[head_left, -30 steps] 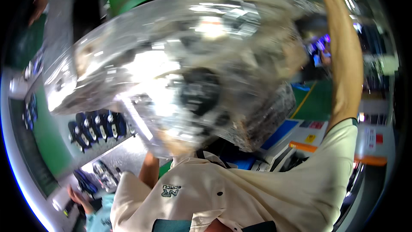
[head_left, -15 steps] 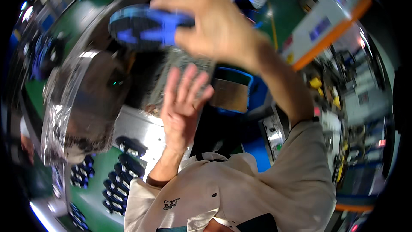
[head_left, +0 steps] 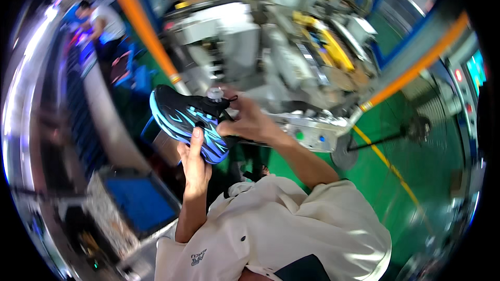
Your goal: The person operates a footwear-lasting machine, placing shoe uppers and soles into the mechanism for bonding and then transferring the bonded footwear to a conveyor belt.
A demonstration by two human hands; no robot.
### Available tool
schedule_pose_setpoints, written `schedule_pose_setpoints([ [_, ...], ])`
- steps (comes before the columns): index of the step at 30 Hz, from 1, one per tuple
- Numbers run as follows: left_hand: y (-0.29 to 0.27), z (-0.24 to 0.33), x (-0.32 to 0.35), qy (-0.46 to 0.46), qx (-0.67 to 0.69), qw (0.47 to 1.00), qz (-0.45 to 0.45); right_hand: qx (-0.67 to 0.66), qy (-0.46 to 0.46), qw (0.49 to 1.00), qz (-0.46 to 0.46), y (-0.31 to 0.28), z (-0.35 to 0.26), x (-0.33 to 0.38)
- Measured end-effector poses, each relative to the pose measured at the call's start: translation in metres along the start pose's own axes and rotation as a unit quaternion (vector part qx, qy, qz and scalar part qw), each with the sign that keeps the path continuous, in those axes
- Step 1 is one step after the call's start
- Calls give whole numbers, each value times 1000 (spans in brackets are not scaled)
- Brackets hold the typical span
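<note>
A black sneaker [head_left: 179, 108] with light-blue and purple streaks is held up before my chest, its toe toward the left. My left hand [head_left: 195, 164] grips it from below, with the thumb pressed on its side. At the ankle end, my right hand [head_left: 245, 119] is closed around the heel and collar; some of its fingers are behind the shoe. A pale, translucent knob-like piece [head_left: 214, 93] pokes up out of the shoe opening, beside a dark loop near my right fingers.
Ahead stands a machine with yellow parts [head_left: 333, 47], framed by orange-edged posts [head_left: 140, 21]. A conveyor belt [head_left: 75, 119] runs along the left, with a person [head_left: 104, 26] seated beside it. A blue-topped box [head_left: 140, 203] is at lower left; a pedestal fan [head_left: 411, 127] stands right.
My view has swung right, from the conveyor side toward the machine. The sneaker, earlier in my right hand with its sole showing, is now side-on, and my formerly open left hand grips it too.
</note>
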State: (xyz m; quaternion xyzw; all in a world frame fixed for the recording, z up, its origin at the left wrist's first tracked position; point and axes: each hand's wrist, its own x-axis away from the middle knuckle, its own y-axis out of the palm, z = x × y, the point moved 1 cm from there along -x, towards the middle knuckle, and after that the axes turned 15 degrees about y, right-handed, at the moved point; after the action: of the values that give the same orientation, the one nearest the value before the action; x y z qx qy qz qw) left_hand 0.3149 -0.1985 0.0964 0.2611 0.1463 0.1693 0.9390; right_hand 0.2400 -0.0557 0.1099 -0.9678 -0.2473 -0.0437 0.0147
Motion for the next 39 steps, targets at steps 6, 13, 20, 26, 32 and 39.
schedule_pose_setpoints([
  [6,92,-95,3,-39,-164,969,-180,-231,168,936,208,-102,40,52],
  [13,189,-174,-55,-82,-142,915,-368,-256,-53,856,446,-237,88,97],
  [20,237,-408,-232,-16,-445,866,-228,-145,-37,797,585,-280,83,158],
  [26,282,-450,-266,-63,-618,728,-290,-45,14,727,685,-299,61,140],
  [32,220,-367,-245,-331,-116,921,-168,97,162,760,622,-413,26,9],
  [39,76,-159,-135,-260,-107,950,-139,307,357,757,453,-441,71,-221],
])
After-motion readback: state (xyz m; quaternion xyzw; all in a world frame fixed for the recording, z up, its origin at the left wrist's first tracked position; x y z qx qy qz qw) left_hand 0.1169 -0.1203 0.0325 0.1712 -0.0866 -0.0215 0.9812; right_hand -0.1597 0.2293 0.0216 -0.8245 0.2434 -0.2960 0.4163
